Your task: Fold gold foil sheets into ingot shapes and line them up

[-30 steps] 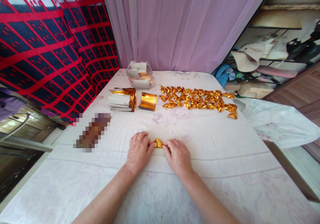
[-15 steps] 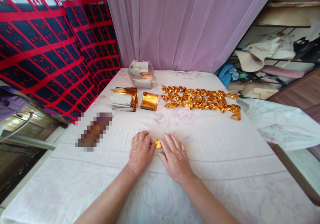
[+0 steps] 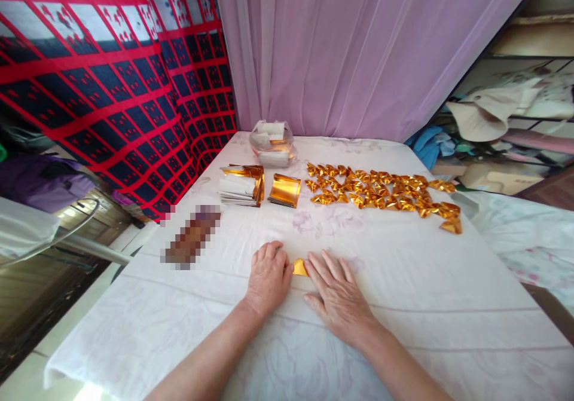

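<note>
A small folded piece of gold foil paper (image 3: 299, 267) lies on the white cloth-covered table (image 3: 403, 305) between my hands. My left hand (image 3: 268, 276) rests with curled fingers, its fingertips pinching the left edge of the foil. My right hand (image 3: 338, 293) lies flat with fingers spread, its index finger touching the foil's right side. Further back are two stacks of gold foil sheets (image 3: 241, 184) (image 3: 284, 190) and a spread of several folded gold pieces (image 3: 381, 189).
A clear plastic bag of paper (image 3: 272, 143) sits at the table's far end before a lilac curtain (image 3: 359, 48). A blurred brown object (image 3: 192, 242) lies left. Red-and-navy checked fabric (image 3: 89, 78) hangs left; cluttered shelves (image 3: 502, 120) stand right.
My right hand has opened from a curled pinch to lying flat beside the foil. The camera view has shifted left, so everything sits further right in the frame.
</note>
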Tool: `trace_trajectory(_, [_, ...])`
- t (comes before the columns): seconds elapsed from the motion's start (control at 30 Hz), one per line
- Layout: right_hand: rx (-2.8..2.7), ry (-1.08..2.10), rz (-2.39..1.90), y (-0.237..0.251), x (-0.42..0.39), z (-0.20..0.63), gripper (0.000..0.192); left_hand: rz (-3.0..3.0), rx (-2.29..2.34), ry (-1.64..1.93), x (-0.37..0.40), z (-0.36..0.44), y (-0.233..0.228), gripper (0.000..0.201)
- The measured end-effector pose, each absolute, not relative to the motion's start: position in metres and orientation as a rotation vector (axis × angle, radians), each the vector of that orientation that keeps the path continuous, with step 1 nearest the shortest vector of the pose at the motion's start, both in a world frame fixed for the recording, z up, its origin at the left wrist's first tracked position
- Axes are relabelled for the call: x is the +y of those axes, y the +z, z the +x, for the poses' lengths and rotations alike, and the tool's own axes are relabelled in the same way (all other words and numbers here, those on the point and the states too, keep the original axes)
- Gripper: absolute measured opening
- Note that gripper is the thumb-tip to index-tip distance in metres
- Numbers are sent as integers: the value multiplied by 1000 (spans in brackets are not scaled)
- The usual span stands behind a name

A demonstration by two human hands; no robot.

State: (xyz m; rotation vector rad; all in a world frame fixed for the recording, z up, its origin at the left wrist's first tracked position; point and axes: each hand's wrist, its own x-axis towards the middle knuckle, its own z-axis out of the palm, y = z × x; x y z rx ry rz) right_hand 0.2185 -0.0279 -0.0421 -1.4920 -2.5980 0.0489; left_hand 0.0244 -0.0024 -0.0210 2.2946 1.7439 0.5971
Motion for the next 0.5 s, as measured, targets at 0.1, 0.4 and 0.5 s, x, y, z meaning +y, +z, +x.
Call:
trace_trajectory(0.1, [-2548, -34, -1516, -48, -31, 224, 58, 2282, 1754, 584, -2, 26, -21, 4])
trace_trajectory(0.4, [-2540, -19, -1469, -43, -34, 200, 61, 2272, 1760, 582, -2, 27, -22, 4])
trace_trajectory(0.5, [-2619, 80, -1439, -41, -31, 198, 62, 2264, 1740, 557, 0, 24, -20, 5])
